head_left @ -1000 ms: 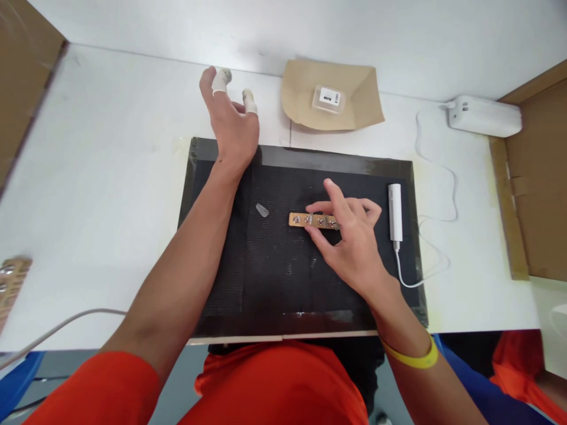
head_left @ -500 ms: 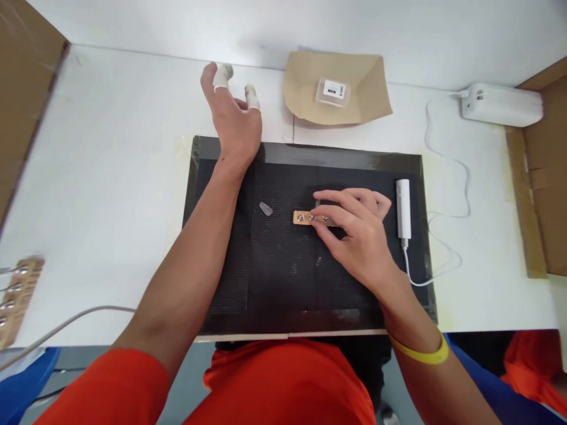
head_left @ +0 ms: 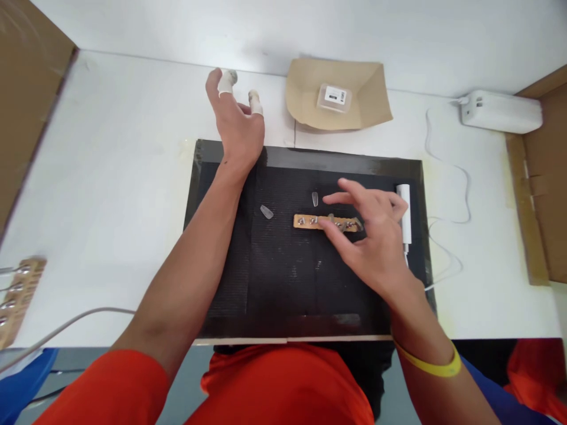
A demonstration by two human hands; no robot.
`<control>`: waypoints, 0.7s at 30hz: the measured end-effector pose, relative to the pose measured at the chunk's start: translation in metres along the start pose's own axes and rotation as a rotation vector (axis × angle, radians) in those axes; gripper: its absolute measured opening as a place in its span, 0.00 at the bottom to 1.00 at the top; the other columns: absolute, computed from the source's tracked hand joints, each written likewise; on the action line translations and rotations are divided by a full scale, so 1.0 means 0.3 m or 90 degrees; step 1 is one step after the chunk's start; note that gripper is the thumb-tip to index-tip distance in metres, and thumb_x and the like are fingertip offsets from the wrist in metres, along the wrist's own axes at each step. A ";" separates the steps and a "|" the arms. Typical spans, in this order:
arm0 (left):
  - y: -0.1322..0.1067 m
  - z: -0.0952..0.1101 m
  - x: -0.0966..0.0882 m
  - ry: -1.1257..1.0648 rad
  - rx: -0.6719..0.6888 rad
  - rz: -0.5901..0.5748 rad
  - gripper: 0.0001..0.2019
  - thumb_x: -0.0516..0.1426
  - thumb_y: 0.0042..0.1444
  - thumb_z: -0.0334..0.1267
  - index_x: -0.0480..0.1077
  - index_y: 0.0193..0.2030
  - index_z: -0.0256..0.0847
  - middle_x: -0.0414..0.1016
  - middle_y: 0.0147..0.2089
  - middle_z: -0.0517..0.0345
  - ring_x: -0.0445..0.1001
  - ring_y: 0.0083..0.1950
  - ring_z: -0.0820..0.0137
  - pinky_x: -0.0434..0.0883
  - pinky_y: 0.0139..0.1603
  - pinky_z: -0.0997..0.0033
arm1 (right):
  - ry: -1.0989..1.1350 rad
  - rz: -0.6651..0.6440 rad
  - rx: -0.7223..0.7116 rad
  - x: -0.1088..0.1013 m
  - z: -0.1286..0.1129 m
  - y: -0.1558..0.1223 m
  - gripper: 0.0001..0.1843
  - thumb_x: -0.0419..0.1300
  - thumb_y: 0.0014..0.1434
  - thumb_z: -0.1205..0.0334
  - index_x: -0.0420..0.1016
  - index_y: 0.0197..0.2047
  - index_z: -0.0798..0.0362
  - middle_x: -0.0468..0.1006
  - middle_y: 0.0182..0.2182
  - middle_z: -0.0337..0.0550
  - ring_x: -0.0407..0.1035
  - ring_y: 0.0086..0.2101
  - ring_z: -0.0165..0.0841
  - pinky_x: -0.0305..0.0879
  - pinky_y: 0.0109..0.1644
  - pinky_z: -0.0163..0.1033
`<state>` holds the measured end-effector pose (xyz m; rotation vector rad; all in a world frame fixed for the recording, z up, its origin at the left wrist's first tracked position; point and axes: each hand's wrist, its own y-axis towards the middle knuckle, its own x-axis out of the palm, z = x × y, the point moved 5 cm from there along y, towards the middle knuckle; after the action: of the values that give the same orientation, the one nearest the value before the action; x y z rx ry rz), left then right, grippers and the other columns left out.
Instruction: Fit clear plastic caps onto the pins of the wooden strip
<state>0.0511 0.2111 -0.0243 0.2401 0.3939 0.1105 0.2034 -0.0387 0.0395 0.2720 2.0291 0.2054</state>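
Far left of the black mat [head_left: 230,283], at the edge of the white desk [head_left: 110,177], we see a wooden block [head_left: 15,295] with shiny metal bits. A grey cord [head_left: 66,323] runs near it. Over the mat's far left corner is the left hand [head_left: 237,127]. It is wide open and holds nothing. Two of its fingertips [head_left: 225,82] wear white caps.

On the mat, just right of that arm, lies a small clear piece [head_left: 266,212]. A second clear piece [head_left: 315,199] lies just behind the wooden strip [head_left: 310,222]. The strip sits in the middle of the mat and has little metal screws in a row. The right hand [head_left: 376,236] hangs over the strip's right end. Its fingers are loose and half open, and they grip nothing. We cannot tell if the thumb touches the strip.

Behind the mat stands a brown cardboard tray [head_left: 301,100]. In it is a small clear box [head_left: 334,97] with a white label, too small to read. A white stick [head_left: 404,203] lies at the mat's right edge, partly hidden by the right hand. Far right of the mat sits a white plug box [head_left: 500,111].
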 end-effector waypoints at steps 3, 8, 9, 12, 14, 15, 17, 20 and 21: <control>0.005 -0.012 0.005 0.004 -0.002 -0.035 0.22 0.59 0.70 0.36 0.58 0.66 0.50 0.46 0.81 0.48 0.75 0.60 0.59 0.70 0.70 0.51 | -0.019 -0.046 -0.003 -0.009 0.034 0.055 0.24 0.57 0.70 0.61 0.68 0.67 0.44 0.86 0.49 0.45 0.74 0.51 0.47 0.53 0.62 0.61; 0.010 -0.013 0.007 0.018 0.005 -0.043 0.22 0.56 0.70 0.38 0.56 0.68 0.47 0.44 0.81 0.46 0.74 0.59 0.58 0.69 0.71 0.49 | -0.083 -0.176 -0.125 0.044 0.062 0.165 0.13 0.59 0.67 0.61 0.83 0.51 0.43 0.81 0.57 0.44 0.67 0.57 0.51 0.53 0.62 0.63; 0.010 -0.012 0.008 0.022 0.006 -0.044 0.22 0.56 0.70 0.38 0.56 0.67 0.47 0.45 0.81 0.46 0.75 0.58 0.58 0.69 0.71 0.50 | -0.095 -0.200 -0.143 0.060 0.066 0.182 0.12 0.60 0.67 0.62 0.83 0.50 0.43 0.81 0.58 0.44 0.67 0.57 0.51 0.53 0.62 0.63; 0.010 -0.013 0.009 0.028 0.002 -0.038 0.22 0.56 0.70 0.36 0.57 0.67 0.46 0.45 0.81 0.46 0.76 0.54 0.61 0.69 0.70 0.52 | -0.117 -0.250 -0.170 0.102 0.074 0.222 0.09 0.63 0.63 0.63 0.85 0.43 0.44 0.80 0.58 0.45 0.65 0.59 0.53 0.54 0.63 0.65; 0.009 -0.015 0.011 0.022 0.001 -0.038 0.21 0.56 0.70 0.35 0.57 0.67 0.47 0.46 0.81 0.46 0.76 0.51 0.61 0.69 0.71 0.51 | -0.118 -0.273 -0.185 0.116 0.075 0.237 0.06 0.65 0.62 0.64 0.84 0.38 0.46 0.80 0.59 0.45 0.64 0.60 0.53 0.53 0.63 0.67; 0.008 -0.016 0.012 0.016 0.001 -0.037 0.21 0.56 0.70 0.35 0.57 0.67 0.47 0.46 0.81 0.47 0.76 0.50 0.62 0.69 0.71 0.51 | -0.115 -0.276 -0.191 0.116 0.075 0.243 0.05 0.65 0.61 0.65 0.83 0.36 0.46 0.80 0.60 0.45 0.63 0.60 0.54 0.53 0.64 0.68; 0.008 -0.016 0.011 0.004 0.005 -0.033 0.20 0.57 0.70 0.35 0.59 0.65 0.50 0.47 0.81 0.49 0.76 0.50 0.62 0.69 0.70 0.52 | -0.106 -0.271 -0.197 0.106 0.078 0.254 0.06 0.65 0.61 0.65 0.81 0.32 0.47 0.79 0.61 0.43 0.63 0.61 0.54 0.53 0.64 0.69; 0.009 -0.017 0.010 0.001 -0.003 -0.024 0.20 0.59 0.69 0.34 0.60 0.64 0.50 0.47 0.80 0.49 0.75 0.51 0.63 0.70 0.68 0.57 | -0.097 -0.274 -0.185 0.090 0.091 0.265 0.08 0.64 0.61 0.66 0.79 0.29 0.48 0.79 0.61 0.42 0.63 0.62 0.52 0.52 0.65 0.67; 0.010 -0.018 0.011 0.003 -0.007 -0.027 0.20 0.59 0.69 0.34 0.60 0.64 0.49 0.47 0.81 0.49 0.75 0.52 0.63 0.70 0.68 0.57 | -0.100 -0.276 -0.179 0.086 0.096 0.267 0.08 0.64 0.61 0.66 0.79 0.29 0.48 0.79 0.61 0.42 0.64 0.62 0.52 0.52 0.65 0.67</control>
<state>0.0519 0.2155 -0.0295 0.2211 0.4027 0.0722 0.2260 0.0464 0.0253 -0.3177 1.8263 0.1862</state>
